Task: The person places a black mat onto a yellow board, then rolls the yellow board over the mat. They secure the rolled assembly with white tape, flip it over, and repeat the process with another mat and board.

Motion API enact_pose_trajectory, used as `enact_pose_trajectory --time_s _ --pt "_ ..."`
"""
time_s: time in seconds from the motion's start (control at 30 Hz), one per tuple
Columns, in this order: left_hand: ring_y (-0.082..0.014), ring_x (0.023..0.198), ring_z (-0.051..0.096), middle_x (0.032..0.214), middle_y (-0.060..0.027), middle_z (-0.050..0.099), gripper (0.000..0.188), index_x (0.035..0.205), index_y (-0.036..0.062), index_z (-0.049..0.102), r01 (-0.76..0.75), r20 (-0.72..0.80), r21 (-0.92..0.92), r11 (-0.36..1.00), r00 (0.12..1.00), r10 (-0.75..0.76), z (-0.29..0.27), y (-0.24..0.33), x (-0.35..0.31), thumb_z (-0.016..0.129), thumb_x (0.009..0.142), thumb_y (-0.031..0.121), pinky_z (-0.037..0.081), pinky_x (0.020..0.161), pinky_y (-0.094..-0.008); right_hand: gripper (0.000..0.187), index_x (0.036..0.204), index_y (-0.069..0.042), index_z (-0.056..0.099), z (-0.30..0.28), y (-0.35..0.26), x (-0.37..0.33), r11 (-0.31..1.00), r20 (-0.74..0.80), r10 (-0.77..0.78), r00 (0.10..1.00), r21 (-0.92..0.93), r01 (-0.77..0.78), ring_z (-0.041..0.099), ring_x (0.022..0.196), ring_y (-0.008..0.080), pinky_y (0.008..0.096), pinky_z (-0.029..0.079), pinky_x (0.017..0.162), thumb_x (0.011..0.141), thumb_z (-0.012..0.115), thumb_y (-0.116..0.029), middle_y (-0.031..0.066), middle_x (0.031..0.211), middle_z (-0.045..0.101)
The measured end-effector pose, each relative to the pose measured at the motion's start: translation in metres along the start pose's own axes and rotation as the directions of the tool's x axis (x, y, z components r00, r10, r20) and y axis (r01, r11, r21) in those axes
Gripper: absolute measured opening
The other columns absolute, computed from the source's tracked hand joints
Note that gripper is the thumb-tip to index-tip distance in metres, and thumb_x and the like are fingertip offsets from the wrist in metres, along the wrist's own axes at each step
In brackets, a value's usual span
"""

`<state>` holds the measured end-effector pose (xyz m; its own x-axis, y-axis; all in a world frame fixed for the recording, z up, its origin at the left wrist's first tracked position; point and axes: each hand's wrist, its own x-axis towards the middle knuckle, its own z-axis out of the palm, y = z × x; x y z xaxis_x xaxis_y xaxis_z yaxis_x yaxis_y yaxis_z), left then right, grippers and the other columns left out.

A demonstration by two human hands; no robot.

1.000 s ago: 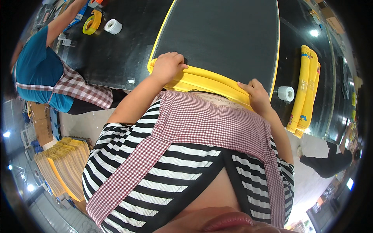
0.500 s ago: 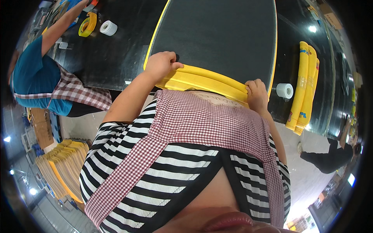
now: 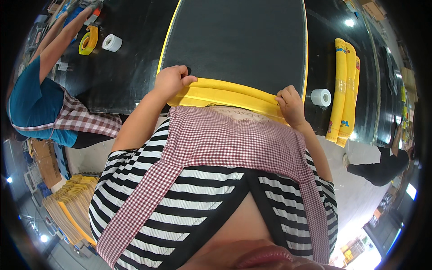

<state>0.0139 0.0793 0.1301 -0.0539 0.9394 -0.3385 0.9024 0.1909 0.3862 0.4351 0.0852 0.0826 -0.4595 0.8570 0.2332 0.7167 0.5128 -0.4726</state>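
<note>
The left hand (image 3: 171, 83) and right hand (image 3: 291, 106) each grip an end of the yellow roll (image 3: 234, 91) on the black-backed mat (image 3: 236, 42), atop the tabletop (image 3: 130, 72); matched tension should keep it square.

Glossy black table (image 3: 135, 72) beyond the left hand (image 3: 172, 84) and right hand (image 3: 291, 107), spreading wide to either side; white glare (image 3: 349, 22) on its surface, beyond and outward of the right hand. Pale grey floor (image 3: 327, 164) nearer the body than both hands, on either flank. Brown cardboard (image 3: 46, 162) well out from the left hand; nearer the body, small bright lights (image 3: 43, 238) amid dim grey. Far behind the right hand, dazzling white patch (image 3: 366, 258), window or doorway unclear. Brown box (image 3: 373, 9) far beyond the right hand.
</note>
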Motion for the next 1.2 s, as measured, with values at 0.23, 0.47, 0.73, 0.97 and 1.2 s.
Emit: enact_pose_trajectory --time_s 0.23,0.47,0.73,0.97,1.2 --pt "-0.0277 0.08 0.065 0.091 -0.0111 0.069 0.028 0.089 0.0049 0.072 -0.013 -0.059 0.057 0.998 0.998 0.016 -0.004 0.005 -0.004 0.081 0.087 0.031 0.053 0.071 -0.0394 0.011 0.099 -0.009 0.071 0.001 -0.006 -0.006 0.972 0.006 -0.084 0.996 -0.219 0.083 0.061 0.094 0.0284 0.0404 0.051 0.083 0.088 0.073 -0.01 0.0088 0.096 0.062" --pt "-0.0275 0.085 0.061 0.095 -0.007 0.061 0.021 0.091 0.0092 0.07 -0.53 -0.298 0.238 0.814 0.758 0.58 0.035 -0.03 -0.006 0.076 0.088 0.03 0.051 0.077 -0.0413 0.029 0.116 -0.008 0.07 -0.001 0.01 -0.025 0.933 0.103 -0.204 0.974 -0.281 0.225 0.06 0.094 0.0267 0.0386 0.051 0.083 0.087 0.074 -0.011 0.0068 0.102 0.062" --pt "-0.0311 0.097 0.059 0.103 -0.0104 0.059 0.032 0.119 0.0078 0.074 -0.737 -0.123 0.132 0.663 0.652 0.748 0.008 -0.061 0.016 0.074 0.092 0.025 0.052 0.087 -0.0387 0.027 0.113 -0.007 0.07 -0.011 0.007 0.001 0.953 0.162 -0.083 0.983 -0.275 0.125 0.061 0.098 0.0281 0.036 0.055 0.078 0.086 0.072 -0.008 0.0085 0.104 0.062" --pt "-0.0295 0.104 0.062 0.11 -0.0084 0.063 0.018 0.111 0.0083 0.071 -0.468 -0.071 0.158 0.869 0.873 0.483 -0.014 -0.024 0.023 0.069 0.094 0.014 0.054 0.087 -0.0363 0.029 0.118 -0.006 0.068 -0.011 0.001 0.019 0.911 0.134 0.003 0.991 -0.409 0.053 0.062 0.104 0.0317 0.0402 0.055 0.087 0.089 0.068 -0.005 0.0107 0.111 0.064" --pt "-0.0423 0.137 0.049 0.146 -0.0278 0.051 0.064 0.153 -0.0033 0.041 -0.341 -0.18 0.544 0.767 0.845 0.504 0.049 -0.019 -0.017 0.061 0.095 0.017 0.036 0.118 -0.0493 0.065 0.153 -0.008 0.042 0.016 -0.046 -0.016 0.859 0.12 0.363 0.924 -0.429 -0.281 0.049 0.14 0.0401 0.0457 0.037 0.121 0.096 0.071 -0.018 0.0242 0.149 0.051"
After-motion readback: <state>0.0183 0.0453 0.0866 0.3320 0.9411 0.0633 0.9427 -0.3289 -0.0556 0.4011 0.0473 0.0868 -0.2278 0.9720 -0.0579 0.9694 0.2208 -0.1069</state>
